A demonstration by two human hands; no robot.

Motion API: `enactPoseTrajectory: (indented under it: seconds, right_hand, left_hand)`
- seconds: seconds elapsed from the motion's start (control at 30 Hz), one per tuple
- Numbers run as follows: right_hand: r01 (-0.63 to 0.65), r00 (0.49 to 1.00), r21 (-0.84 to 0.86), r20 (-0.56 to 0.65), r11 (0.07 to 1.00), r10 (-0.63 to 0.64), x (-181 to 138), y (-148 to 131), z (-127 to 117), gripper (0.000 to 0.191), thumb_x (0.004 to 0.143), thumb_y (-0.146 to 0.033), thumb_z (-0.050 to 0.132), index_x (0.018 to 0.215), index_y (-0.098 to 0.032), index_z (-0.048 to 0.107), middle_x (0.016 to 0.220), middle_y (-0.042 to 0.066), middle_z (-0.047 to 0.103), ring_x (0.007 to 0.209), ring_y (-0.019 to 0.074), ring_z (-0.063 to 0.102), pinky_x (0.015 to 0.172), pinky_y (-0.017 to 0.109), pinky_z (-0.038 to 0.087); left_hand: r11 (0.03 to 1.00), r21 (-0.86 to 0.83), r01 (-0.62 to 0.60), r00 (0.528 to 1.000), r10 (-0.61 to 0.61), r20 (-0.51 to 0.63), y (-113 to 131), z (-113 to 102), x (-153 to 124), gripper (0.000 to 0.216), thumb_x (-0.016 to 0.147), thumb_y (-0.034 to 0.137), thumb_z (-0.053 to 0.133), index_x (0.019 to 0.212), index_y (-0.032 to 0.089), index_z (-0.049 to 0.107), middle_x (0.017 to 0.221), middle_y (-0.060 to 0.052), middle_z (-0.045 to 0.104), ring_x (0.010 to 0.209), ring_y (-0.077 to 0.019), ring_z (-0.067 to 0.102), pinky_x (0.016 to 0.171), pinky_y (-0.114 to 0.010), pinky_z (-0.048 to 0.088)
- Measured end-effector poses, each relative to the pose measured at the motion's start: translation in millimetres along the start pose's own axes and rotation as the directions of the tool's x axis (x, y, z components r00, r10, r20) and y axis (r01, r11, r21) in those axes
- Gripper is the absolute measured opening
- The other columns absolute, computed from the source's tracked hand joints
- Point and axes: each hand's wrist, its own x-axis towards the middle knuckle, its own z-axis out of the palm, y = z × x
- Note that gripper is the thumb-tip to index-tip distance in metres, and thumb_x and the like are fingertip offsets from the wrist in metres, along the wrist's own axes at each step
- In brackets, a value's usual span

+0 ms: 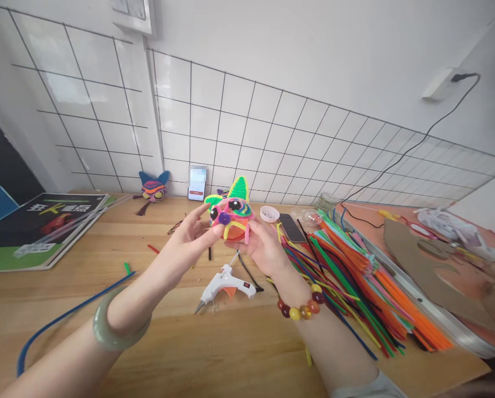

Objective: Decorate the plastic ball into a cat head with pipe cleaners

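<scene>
Above the middle of the table, both my hands hold a colourful pipe-cleaner animal head (240, 213) with green and yellow pointed ears, round black eyes and a purple nose. My left hand (191, 235) grips its left side, thumb pressed near the nose. Around the lower right side curl the fingers of my right hand (266, 243), partly hidden behind the piece. Below the hands a white hot glue gun (226, 284) lies on the wooden table (181, 354), its nozzle pointing lower left.
Bundles of pipe cleaners (355, 276) spread across the right side. A blue fox-like head (153, 187), a lit phone (196, 183) and a small white bowl (269, 213) sit at the back. A magazine (44, 226) lies left, cut cardboard (421, 265) far right. A wire grid (247, 127) covers the wall.
</scene>
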Motion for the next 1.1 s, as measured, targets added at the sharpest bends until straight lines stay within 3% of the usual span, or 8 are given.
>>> enactPoseTrajectory:
  seconds: [0.27, 0.4, 0.6, 0.9, 1.1]
  right_hand:
    - [0.057, 0.993, -0.062, -0.097, 0.996, -0.063, -5, 11, 17, 0.042, 0.08, -0.037, 0.075, 0.117, -0.027, 0.06, 0.112, 0.001, 0.073, 0.097, 0.0205, 0.072, 0.086, 0.037, 0.061]
    - [0.058, 0.987, -0.09, -0.144, 0.994, -0.07, -7, 14, 23, 0.051, 0.077, -0.035, 0.078, 0.124, -0.027, 0.058, 0.118, 0.003, 0.071, 0.106, 0.0202, 0.07, 0.096, 0.039, 0.059]
    - [0.057, 0.989, -0.088, -0.133, 0.995, -0.068, -10, 15, 25, 0.053, 0.079, -0.036, 0.077, 0.126, -0.026, 0.056, 0.121, 0.005, 0.07, 0.113, 0.0236, 0.069, 0.102, 0.044, 0.056]
    - [0.105, 0.987, -0.099, -0.112, 0.99, -0.116, -9, 20, 23, 0.055, 0.077, -0.037, 0.08, 0.125, -0.028, 0.054, 0.133, 0.006, 0.065, 0.121, 0.0245, 0.064, 0.105, 0.046, 0.054]
    - [0.086, 0.99, -0.11, -0.102, 0.99, -0.097, -11, 17, 25, 0.055, 0.078, -0.036, 0.079, 0.125, -0.027, 0.052, 0.135, 0.007, 0.064, 0.12, 0.0242, 0.065, 0.107, 0.047, 0.053]
  left_hand:
    - [0.999, -0.005, -0.038, 0.999, 0.038, -0.012, -5, 9, 0, 0.1, 0.075, 0.042, 0.082, 0.155, 0.023, 0.025, 0.147, -0.016, 0.053, 0.131, -0.0315, 0.055, 0.1, -0.041, 0.053]
    - [0.998, -0.006, -0.067, 0.998, 0.067, -0.02, -9, 10, 2, 0.1, 0.075, 0.036, 0.082, 0.155, 0.025, 0.024, 0.155, -0.015, 0.045, 0.138, -0.0307, 0.049, 0.1, -0.037, 0.053]
    - [0.999, 0.005, -0.042, 0.998, 0.043, -0.037, -9, 10, 1, 0.097, 0.076, 0.035, 0.08, 0.155, 0.025, 0.024, 0.153, -0.016, 0.047, 0.129, -0.0313, 0.056, 0.095, -0.039, 0.056]
    - [0.999, -0.023, -0.039, 0.998, 0.038, -0.052, -8, 5, 3, 0.09, 0.077, 0.037, 0.08, 0.152, 0.024, 0.032, 0.149, -0.013, 0.05, 0.135, -0.0316, 0.05, 0.095, -0.035, 0.053]
    - [0.998, -0.057, 0.008, 1.0, -0.009, -0.022, -3, 5, 5, 0.093, 0.073, 0.033, 0.084, 0.15, 0.023, 0.033, 0.134, -0.009, 0.058, 0.106, -0.0234, 0.061, 0.073, -0.029, 0.053]
